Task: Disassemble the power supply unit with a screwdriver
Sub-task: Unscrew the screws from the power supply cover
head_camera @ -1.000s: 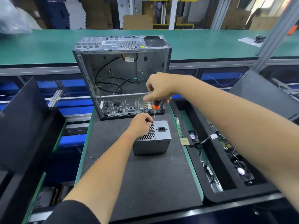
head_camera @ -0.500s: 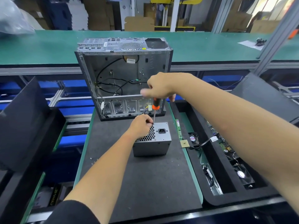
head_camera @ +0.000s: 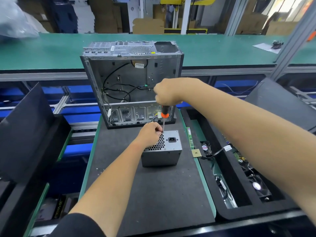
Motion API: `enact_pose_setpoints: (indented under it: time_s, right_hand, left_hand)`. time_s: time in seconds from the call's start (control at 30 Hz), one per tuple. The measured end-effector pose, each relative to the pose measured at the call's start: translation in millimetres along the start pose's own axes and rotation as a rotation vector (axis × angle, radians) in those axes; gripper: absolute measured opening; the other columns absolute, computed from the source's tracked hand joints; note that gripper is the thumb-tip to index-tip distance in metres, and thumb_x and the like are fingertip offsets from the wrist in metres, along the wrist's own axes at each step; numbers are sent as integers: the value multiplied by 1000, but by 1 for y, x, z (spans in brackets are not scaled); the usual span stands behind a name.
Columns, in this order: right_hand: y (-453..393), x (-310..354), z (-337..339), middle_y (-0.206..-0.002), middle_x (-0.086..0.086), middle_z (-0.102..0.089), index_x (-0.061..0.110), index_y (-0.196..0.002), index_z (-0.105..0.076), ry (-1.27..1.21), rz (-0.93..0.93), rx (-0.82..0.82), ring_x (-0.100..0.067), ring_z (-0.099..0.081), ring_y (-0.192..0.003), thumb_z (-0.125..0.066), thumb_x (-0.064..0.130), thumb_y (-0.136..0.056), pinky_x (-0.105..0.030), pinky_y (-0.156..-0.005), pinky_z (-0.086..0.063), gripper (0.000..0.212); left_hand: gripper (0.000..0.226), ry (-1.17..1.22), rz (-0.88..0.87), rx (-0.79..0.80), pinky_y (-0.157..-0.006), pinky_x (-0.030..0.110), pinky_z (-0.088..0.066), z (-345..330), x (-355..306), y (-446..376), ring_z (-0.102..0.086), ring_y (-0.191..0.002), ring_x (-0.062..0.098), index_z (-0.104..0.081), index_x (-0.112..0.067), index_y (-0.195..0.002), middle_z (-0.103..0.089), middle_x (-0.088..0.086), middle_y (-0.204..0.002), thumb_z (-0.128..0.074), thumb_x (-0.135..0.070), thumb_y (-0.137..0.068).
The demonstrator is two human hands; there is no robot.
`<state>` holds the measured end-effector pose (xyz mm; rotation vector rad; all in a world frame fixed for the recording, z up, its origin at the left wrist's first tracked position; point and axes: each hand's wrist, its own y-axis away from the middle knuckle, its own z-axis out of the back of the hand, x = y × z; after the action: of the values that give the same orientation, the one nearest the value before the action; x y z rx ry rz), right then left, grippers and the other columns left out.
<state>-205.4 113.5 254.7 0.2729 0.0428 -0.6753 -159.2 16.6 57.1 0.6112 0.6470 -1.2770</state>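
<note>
PSU (head_camera: pixel 162 150) sits vent-up on mat so its top screws face me. My right hand (head_camera: pixel 168 92) fists the screwdriver (head_camera: pixel 164 117) vertical; left hand (head_camera: pixel 150 134), fingers curled, steadies tip at screw, pinch unclear.

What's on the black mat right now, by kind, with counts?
Power supply unit: 1
Computer case: 1
Screwdriver, tip on the unit's top, held by the right hand: 1
Left hand steadies the unit.
Total: 3
</note>
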Motion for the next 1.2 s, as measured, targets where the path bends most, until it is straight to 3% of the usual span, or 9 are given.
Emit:
enact_pose_setpoints:
  time_s: [0.2, 0.3, 0.4, 0.57, 0.67, 0.8, 0.9, 1.03, 1.2]
  right_hand:
    - [9, -1, 7, -76, 8, -58, 13, -87, -64, -181, 161, -4, -8, -50, -67, -52, -1, -74, -19, -50, -36, 23]
    - [6, 1, 3, -83, -3, -63, 13, -88, -56, -193, 90, 7, -20, -67, -66, -53, 16, -81, -23, -54, -45, 8]
    - [0, 4, 1, -79, -15, -63, 11, -80, -50, -55, 15, 30, -24, -65, -44, -40, 30, -95, -28, -52, -44, 26]
    - [4, -4, 4, -80, 6, -58, 15, -89, -54, -198, 138, 5, -14, -54, -70, -57, 5, -80, -27, -58, -40, 13]
    - [8, -7, 3, -82, 2, -60, 14, -88, -56, -247, 106, 16, -18, -61, -71, -63, 15, -79, -28, -58, -45, 11]
    - [4, -8, -1, -70, -13, -61, 6, -79, -51, -77, -33, 21, -26, -66, -47, -36, 28, -99, -33, -60, -55, 33]
    - [2, -11, 1, -78, -6, -65, 10, -88, -57, -125, 55, -16, -19, -64, -64, -52, 15, -87, -29, -60, -49, 7]
    - [7, -11, 3, -77, 4, -59, 16, -84, -59, -230, 94, 3, -13, -54, -69, -65, 11, -75, -27, -58, -42, 12]
    - [3, -12, -2, -74, -15, -68, 3, -89, -56, -118, -68, 21, -24, -65, -46, -38, 27, -96, -27, -53, -47, 30]
  left_hand:
    - [12, -18, -4, 1, -72, 24, -37, 0, -1, 0, -48, -74, 10, -57, -16, -85, -53, -5, -89, -53, -7, -91]
    - [12, -15, 0, -2, -71, 22, -37, -1, -1, -1, -47, -71, 6, -57, -17, -85, -53, -5, -88, -52, -7, -92]
    - [13, -14, -1, 3, -70, 21, -36, 0, 0, 0, -47, -71, 4, -56, -17, -85, -53, -5, -89, -52, -7, -92]
    - [12, -22, 4, -7, -69, 20, -36, -1, 1, 0, -48, -73, 5, -57, -18, -85, -55, -6, -91, -53, -9, -91]
    - [12, -13, 7, -8, -65, 18, -35, -1, 1, 0, -48, -71, 3, -57, -19, -85, -55, -6, -90, -53, -8, -91]
    - [12, -5, 9, -11, -69, 20, -38, -1, 0, 0, -50, -74, 8, -57, -18, -85, -57, -4, -90, -53, -8, -91]
    - [14, 25, -30, -12, -66, 18, -39, 1, -1, 3, -52, -75, 10, -57, -19, -89, -58, -6, -88, -53, -6, -90]
    - [27, 114, -35, -7, -72, 18, -49, 4, -3, 8, -60, -89, 10, -72, -21, -97, -64, -6, -100, -55, -3, -89]
    - [23, 95, -58, -50, -84, 19, -47, 5, -4, 11, -61, -84, 6, -75, -16, -94, -71, -4, -96, -59, -2, -86]
